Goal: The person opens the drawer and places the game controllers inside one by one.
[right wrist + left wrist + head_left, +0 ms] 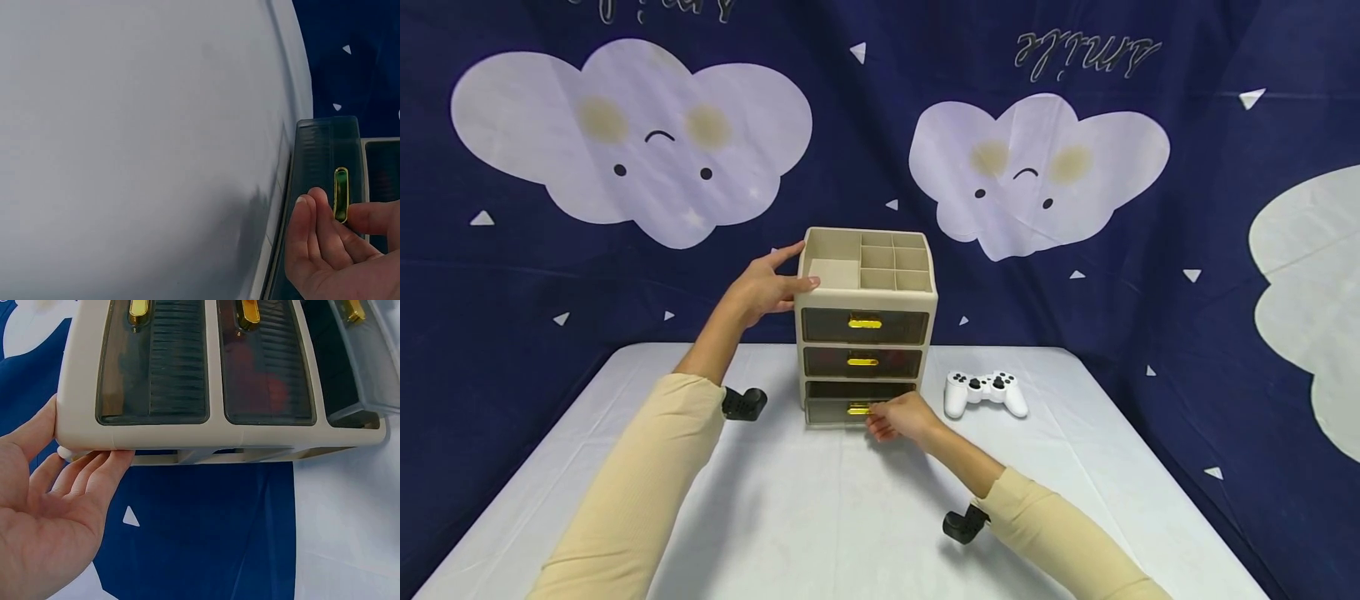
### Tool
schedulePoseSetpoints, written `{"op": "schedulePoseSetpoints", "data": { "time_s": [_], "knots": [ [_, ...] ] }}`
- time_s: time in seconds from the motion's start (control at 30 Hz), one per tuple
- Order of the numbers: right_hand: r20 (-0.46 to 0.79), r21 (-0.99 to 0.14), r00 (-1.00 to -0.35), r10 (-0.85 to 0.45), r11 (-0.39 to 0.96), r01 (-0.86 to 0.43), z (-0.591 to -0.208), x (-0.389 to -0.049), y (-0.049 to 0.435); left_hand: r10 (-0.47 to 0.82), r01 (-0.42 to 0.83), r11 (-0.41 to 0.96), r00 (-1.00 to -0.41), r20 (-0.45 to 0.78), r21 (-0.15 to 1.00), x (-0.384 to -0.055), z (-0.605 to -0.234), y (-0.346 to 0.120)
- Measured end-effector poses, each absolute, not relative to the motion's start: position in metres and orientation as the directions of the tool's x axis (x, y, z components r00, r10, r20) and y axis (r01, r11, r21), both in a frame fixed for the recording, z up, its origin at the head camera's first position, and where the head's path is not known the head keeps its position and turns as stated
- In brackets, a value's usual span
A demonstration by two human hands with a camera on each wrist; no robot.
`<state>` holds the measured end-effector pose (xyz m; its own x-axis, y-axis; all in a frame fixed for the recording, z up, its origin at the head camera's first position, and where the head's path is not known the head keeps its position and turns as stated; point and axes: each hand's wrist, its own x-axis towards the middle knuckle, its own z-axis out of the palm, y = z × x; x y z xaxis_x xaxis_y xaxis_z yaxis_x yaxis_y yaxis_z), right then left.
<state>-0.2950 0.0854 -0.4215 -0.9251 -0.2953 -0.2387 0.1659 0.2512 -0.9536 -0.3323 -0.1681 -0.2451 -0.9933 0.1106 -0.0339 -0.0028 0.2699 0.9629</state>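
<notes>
Drawer cabinet (867, 298) stands toward twelve o'clock on the white table (835, 508), bottom drawer (829, 412) partly out. The left hand (765, 287) grips its ten-o'clock corner, thumb and fingers apart; the right hand (902, 418) pinches the gold handle (340, 194). A controller (985, 392) lies at four o'clock.

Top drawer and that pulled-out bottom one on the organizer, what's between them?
Between the top drawer and the bottom drawer sits one closed middle drawer; the head view shows it clearly, and the left wrist view shows it too.
</notes>
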Motion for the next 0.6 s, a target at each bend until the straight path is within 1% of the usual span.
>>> {"op": "schedulePoseSetpoints", "data": {
  "time_s": [0.33, 0.6],
  "knots": [
    [-0.242, -0.951, -0.914, -0.327, 0.267, 0.156, -0.424, -0.279, 0.092, 0.110, -0.004, 0.272, -0.993, -0.035, 0.962, -0.334, -0.246, -0.168],
    [-0.229, -0.957, -0.913, -0.338, 0.250, 0.147, -0.426, -0.264, 0.095, 0.106, -0.003, 0.274, -0.994, -0.033, 0.962, -0.335, -0.246, -0.168]
  ]
}}
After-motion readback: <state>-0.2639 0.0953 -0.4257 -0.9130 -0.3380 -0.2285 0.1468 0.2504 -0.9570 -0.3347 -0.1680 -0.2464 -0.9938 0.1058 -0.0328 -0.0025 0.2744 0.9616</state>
